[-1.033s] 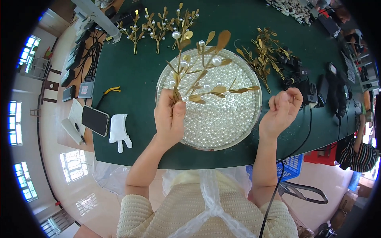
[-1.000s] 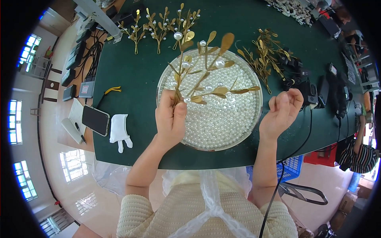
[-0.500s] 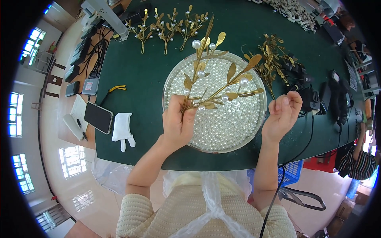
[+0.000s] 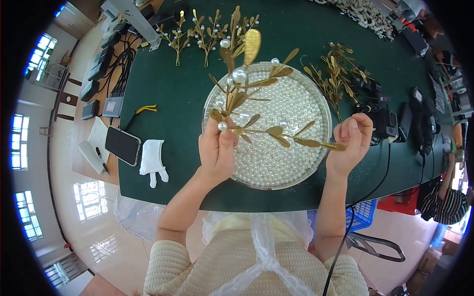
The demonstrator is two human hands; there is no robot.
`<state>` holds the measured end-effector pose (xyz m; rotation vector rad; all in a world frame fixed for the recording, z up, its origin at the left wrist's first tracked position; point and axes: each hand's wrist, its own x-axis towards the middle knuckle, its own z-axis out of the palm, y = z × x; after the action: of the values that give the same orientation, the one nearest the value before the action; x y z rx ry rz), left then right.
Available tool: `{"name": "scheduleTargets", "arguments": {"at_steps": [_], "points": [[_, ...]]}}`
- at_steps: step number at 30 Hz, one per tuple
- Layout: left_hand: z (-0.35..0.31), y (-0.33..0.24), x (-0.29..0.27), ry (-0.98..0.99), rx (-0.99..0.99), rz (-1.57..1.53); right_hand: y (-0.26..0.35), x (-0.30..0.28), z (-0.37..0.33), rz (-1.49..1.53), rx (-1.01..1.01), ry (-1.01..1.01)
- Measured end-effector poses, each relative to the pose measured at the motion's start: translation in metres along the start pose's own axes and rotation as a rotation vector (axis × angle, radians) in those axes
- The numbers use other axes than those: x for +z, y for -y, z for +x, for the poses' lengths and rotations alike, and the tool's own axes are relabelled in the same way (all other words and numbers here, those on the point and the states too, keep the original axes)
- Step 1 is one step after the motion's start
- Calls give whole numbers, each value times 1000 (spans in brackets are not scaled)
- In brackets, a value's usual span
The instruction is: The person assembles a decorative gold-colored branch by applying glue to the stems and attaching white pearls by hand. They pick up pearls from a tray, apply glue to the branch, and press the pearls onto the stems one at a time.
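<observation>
A gold leaf branch with white pearls (image 4: 237,98) is pinched at its stem in my left hand (image 4: 216,150), held above a round tray (image 4: 204,118). One twig of it stretches right, its end leaf by my right hand (image 4: 349,145). The fingertips of that hand are drawn together; whatever is between them is too small or hidden to make out. Small pearl beads (image 4: 281,163) fill the tray in a layer. Right of the tray lies a bunch of gold leaf branches (image 4: 335,74) that shows no pearls.
Pearled branches (image 4: 206,37) lie along the far left of the green table (image 4: 163,93). A phone (image 4: 123,146) and a white cloth piece (image 4: 151,160) are at the left edge. Black devices with cords (image 4: 387,123) stand on the right. A person in stripes (image 4: 444,202) is far right.
My left hand has turned the branch, so one twig swings down and right toward my right hand. The right hand has barely moved.
</observation>
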<state>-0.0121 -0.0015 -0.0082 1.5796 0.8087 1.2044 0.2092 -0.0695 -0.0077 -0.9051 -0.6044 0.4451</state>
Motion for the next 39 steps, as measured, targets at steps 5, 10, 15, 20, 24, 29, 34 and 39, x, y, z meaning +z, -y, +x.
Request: {"name": "scheduleTargets", "arguments": {"at_steps": [5,10,15,20,24,29,34,39], "points": [[1,-4,0,25,-5,-48,0,2,0,-44,-12,2],[1,-2,3,-31,-11,-43,-1,1,0,-30,4,14],[0,1,-2,5,9,4,-2,1,-1,-34,10,15],[1,0,0,-6,31,13,1,3,-1,-55,46,17],[1,-2,-1,31,-13,-18,1,4,-1,-81,56,8],[0,-1,0,11,-24,-11,2,6,-2,-103,51,-2],[1,2,1,3,-6,-22,5,5,-2,-126,63,5],[1,1,0,26,-3,-30,20,2,-3,-197,-31,-22]]}}
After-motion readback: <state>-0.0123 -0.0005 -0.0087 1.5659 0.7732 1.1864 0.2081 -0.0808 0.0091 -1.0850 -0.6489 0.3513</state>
